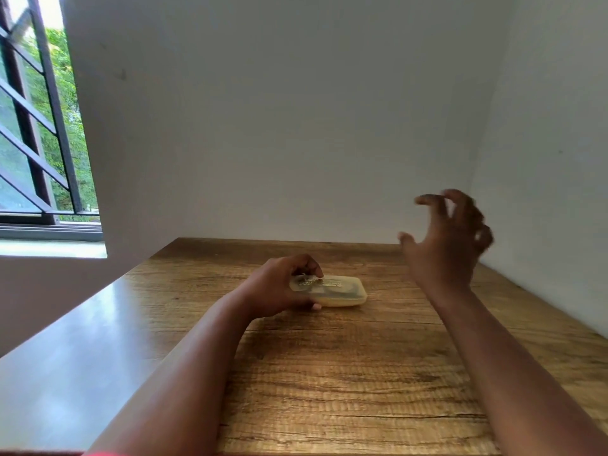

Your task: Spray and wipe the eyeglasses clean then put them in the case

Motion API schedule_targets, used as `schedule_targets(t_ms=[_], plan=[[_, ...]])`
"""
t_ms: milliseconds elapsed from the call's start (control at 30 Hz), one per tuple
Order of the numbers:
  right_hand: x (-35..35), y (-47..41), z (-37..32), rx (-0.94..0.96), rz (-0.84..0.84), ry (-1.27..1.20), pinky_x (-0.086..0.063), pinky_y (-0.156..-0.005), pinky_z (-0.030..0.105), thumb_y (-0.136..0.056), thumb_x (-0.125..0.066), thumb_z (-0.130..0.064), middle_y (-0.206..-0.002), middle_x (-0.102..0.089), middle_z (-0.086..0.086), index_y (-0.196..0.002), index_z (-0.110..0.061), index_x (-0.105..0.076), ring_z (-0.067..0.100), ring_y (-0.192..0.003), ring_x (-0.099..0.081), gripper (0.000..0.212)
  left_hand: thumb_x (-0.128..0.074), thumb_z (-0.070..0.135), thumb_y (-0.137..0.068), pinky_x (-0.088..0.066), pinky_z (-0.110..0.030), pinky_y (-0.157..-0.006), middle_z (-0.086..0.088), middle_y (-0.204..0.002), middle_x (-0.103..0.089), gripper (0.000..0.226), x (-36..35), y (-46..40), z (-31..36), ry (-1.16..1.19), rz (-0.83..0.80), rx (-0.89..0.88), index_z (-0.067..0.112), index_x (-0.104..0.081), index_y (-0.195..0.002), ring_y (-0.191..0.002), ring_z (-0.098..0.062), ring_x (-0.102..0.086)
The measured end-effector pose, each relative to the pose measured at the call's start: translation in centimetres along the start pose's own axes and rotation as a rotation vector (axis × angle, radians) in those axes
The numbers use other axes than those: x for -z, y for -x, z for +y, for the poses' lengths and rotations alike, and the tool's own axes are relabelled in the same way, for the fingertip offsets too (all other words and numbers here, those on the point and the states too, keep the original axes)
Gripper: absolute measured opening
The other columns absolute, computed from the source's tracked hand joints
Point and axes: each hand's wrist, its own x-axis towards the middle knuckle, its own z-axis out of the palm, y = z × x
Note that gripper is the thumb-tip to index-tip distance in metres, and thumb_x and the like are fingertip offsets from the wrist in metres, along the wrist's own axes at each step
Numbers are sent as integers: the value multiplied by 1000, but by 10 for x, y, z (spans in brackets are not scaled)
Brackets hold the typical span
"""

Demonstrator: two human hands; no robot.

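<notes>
A translucent yellowish eyeglass case [342, 292] lies closed and flat on the wooden table [329, 373], with dark shapes faintly visible inside it. My left hand [279, 287] grips the case's left end, fingers curled over the top and thumb at its near edge. My right hand [450, 238] hovers in the air to the right of the case, above the table, blurred, its fingers spread and loosely curled around nothing. No spray bottle or cloth is in view.
White walls [296, 110] close in the table at the back and on the right. A barred window [39, 126] with greenery outside is at the left. The table's left edge catches glare.
</notes>
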Motion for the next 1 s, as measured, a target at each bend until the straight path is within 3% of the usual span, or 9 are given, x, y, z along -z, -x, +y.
schedule_targets(t_ms=[100, 200, 267, 400, 533, 667, 767, 867, 1000], plan=[[6, -7, 15, -419, -203, -13, -28, -105, 57, -70, -72, -7, -145, -22, 10, -130, -32, -33, 38, -136, -25, 76, -87, 39, -66, -51, -34, -94, 12, -110, -65, 44, 1, -1, 0, 3, -1, 6, 35, -63, -103, -108, -5, -58], [4, -12, 23, -551, -395, -99, -42, -97, 55, -76, -64, 1, -141, -26, 14, -136, -32, -25, 40, -125, -40, 79, -87, 39, -67, -51, -35, -95, 12, -110, -65, 44, 1, -2, -1, 2, -4, 5, 35, -64, -103, -107, -5, -58], [1, -10, 25, -516, -452, -128, -50, -84, 46, -80, -59, 4, -133, -36, 17, -140, -30, -24, 39, -112, -52, 78, -87, 40, -67, -51, -35, -96, 12, -111, -65, 44, 1, -2, -2, 6, -7, 5, 35, -64, -103, -108, -6, -58], [-2, -5, 23, -329, -450, -91, -40, -70, 32, -86, -56, 5, -117, -56, 17, -143, -21, -29, 28, -92, -54, 68, -87, 40, -67, -50, -36, -97, 12, -112, -64, 44, 1, -3, -3, 9, -14, 4, 35, -64, -105, -109, -6, -58], [-8, 3, 6, -125, -478, -225, -36, -56, 23, -86, -63, 3, -103, -58, 7, -143, -24, -28, 15, -80, -55, 72, -86, 38, -68, -50, -35, -97, 13, -112, -64, 45, 2, -3, -3, 6, -17, 1, 35, -64, -106, -109, -5, -57], [-13, 11, -10, 10, -515, -293, -38, -57, 18, -86, -69, -3, -97, -58, 0, -143, -28, -26, 11, -78, -58, 75, -87, 37, -67, -50, -35, -98, 13, -112, -65, 45, 2, -2, -2, 13, -12, -3, 34, -65, -107, -109, -3, -57], [-14, 16, -14, 53, -544, -280, -41, -60, 23, -86, -70, -8, -94, -58, -1, -144, -30, -25, 11, -77, -57, 77, -87, 40, -66, -50, -38, -98, 14, -112, -65, 46, 2, -2, -3, 24, -18, 0, 35, -65, -106, -110, -4, -58], [-15, 19, -16, 64, -582, -239, -48, -70, 31, -86, -71, -11, -100, -60, 4, -143, -30, -23, 20, -83, -60, 77, -84, 49, -62, -50, -40, -98, 15, -112, -65, 49, 2, -3, -4, 24, -19, 6, 38, -65, -105, -110, -5, -58], [-16, 19, -15, 47, -589, -235, -45, -70, 30, -84, -75, -16, -108, -62, 7, -144, -30, -22, 22, -87, -61, 81, -87, 42, -65, -49, -36, -99, 16, -111, -65, 47, 1, -3, -4, 19, -10, 14, 37, -65, -106, -110, -2, -57]])
